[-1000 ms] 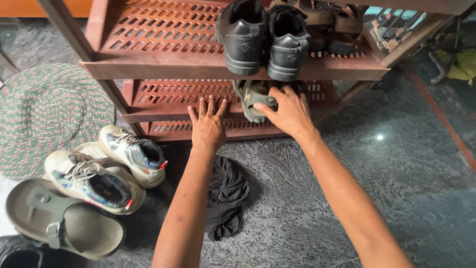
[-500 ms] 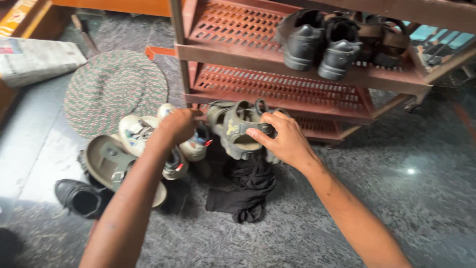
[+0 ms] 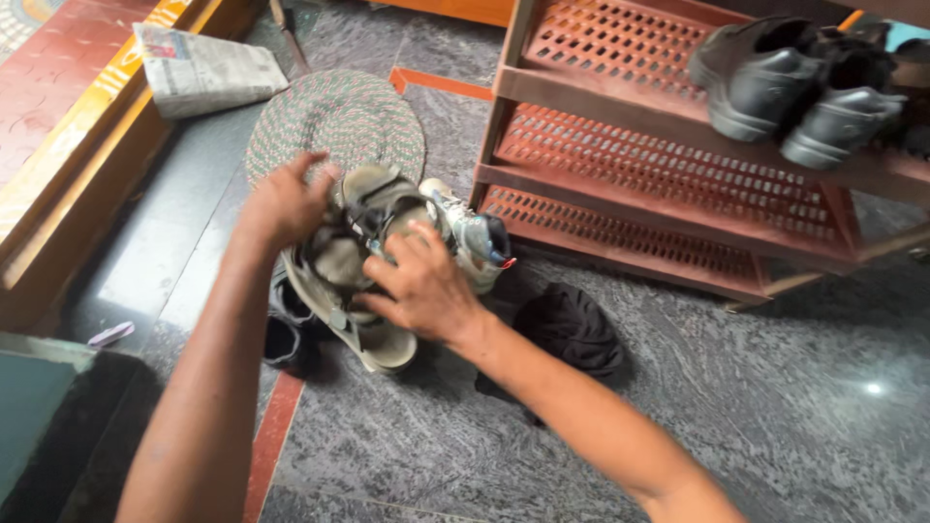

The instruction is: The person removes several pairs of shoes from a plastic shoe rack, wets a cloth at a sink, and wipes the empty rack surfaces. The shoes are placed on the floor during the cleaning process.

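A pair of olive-green strap sandals [image 3: 366,215] is held low over a pile of footwear on the floor, left of the shoe rack. My right hand [image 3: 421,291] grips the sandals from the near side. My left hand [image 3: 286,199] holds their far left end, thumb raised. Under them lie a tan slide sandal [image 3: 373,341], a black shoe [image 3: 281,337] and a white sneaker [image 3: 473,235] with a blue and red heel.
A reddish slatted shoe rack [image 3: 668,174] stands at right, with black leather shoes [image 3: 775,82] on an upper shelf. A black cloth [image 3: 573,329] lies on the grey stone floor. Behind are a round braided mat [image 3: 334,111], a folded newspaper [image 3: 208,68] and a wooden step [image 3: 68,145].
The green sandals came off the rack's lower shelf in my right hand and moved left over the shoe pile. My left hand has joined onto them. The view swung left.
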